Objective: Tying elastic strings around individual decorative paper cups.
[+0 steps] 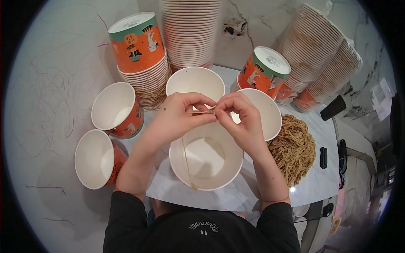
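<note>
Above a large white-lined paper bucket (pixel 230 158), my left hand (pixel 179 116) and my right hand (pixel 240 120) meet fingertip to fingertip. Both are closed in a pinch on a thin tan string (pixel 185 154). One strand drops from beneath my left hand across the bucket's mouth to its near rim. Fingers partly hide the spot where the string is held. Just beyond my hands stands another paper bucket (pixel 195 80), and a third bucket (pixel 268 111) is behind my right hand. Beside my right forearm lies a heap of tan string (pixel 293 149).
Two orange-printed buckets (pixel 113 105) (pixel 95 158) lie tilted at the left. Upside-down nested buckets (pixel 137 44), with string around them, and a tall bucket stack (pixel 190 33) stand behind. Plastic-wrapped stacks (pixel 312 46), an upturned bucket (pixel 265 71) and a black cup (pixel 333 108) occupy the right.
</note>
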A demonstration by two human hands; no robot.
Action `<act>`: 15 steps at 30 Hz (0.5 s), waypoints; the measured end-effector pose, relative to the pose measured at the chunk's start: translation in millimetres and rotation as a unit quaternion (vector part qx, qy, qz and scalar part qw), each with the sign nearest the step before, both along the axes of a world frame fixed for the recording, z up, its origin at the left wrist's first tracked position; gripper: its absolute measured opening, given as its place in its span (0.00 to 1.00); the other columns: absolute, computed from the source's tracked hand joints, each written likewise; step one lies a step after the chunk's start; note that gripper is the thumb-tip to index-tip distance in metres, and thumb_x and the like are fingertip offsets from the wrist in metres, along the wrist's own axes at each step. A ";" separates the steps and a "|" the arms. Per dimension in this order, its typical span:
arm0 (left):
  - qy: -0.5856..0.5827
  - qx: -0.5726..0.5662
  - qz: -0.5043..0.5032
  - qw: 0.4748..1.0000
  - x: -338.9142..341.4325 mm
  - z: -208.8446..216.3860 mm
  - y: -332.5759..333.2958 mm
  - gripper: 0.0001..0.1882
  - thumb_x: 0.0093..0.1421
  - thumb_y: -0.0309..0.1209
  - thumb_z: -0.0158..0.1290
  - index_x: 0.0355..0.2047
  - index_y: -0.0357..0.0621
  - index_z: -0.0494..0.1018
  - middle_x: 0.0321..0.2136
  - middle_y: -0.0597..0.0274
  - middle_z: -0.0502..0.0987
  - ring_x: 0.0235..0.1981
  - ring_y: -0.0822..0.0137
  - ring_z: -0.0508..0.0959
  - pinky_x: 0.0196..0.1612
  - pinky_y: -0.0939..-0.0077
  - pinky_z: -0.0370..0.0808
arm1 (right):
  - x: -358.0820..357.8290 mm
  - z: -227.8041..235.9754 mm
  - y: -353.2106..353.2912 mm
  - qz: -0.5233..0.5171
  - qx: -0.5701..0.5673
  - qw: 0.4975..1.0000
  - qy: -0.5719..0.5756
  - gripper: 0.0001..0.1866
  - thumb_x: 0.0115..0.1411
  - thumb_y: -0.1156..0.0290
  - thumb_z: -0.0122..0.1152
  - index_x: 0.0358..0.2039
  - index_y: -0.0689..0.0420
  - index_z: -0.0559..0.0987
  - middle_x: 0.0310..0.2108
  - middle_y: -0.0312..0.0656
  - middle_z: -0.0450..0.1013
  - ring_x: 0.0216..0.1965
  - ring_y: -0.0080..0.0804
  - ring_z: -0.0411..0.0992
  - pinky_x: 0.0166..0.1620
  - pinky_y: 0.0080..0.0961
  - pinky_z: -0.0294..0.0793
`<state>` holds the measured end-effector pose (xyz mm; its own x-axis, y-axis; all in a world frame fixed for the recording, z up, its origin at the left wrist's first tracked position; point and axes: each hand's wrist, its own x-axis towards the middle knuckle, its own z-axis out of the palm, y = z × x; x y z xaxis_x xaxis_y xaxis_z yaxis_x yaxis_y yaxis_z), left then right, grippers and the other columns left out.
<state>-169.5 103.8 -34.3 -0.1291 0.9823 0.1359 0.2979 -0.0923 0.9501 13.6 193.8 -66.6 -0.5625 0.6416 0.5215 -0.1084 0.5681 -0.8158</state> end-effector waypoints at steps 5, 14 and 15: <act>0.056 0.048 0.011 0.997 -4.7 -12.2 1.5 0.07 0.58 0.26 0.65 0.36 0.35 0.83 0.25 0.75 0.79 0.22 0.89 0.65 0.26 0.90 0.62 | 1.0 1.8 -0.4 -0.002 0.000 1.000 -0.012 0.04 0.58 0.80 0.65 0.33 0.64 0.79 0.40 0.41 0.75 0.37 0.27 0.77 0.41 0.24 0.76; 0.072 0.024 0.008 0.997 -9.1 -5.2 -0.2 0.04 0.57 0.25 0.61 0.31 0.36 0.81 0.19 0.79 0.72 0.20 0.89 0.63 0.24 0.88 0.60 | 7.3 4.9 4.9 -0.025 0.080 0.995 -0.054 0.05 0.55 0.79 0.65 0.31 0.63 0.78 0.40 0.42 0.76 0.39 0.32 0.76 0.42 0.27 0.76; 0.084 0.013 0.012 0.996 -9.3 -3.6 -1.0 0.04 0.57 0.25 0.61 0.31 0.36 0.81 0.19 0.80 0.71 0.19 0.89 0.62 0.24 0.88 0.59 | 8.2 6.2 4.8 -0.031 0.071 0.995 -0.062 0.05 0.55 0.79 0.66 0.31 0.63 0.78 0.40 0.42 0.77 0.39 0.32 0.76 0.42 0.27 0.76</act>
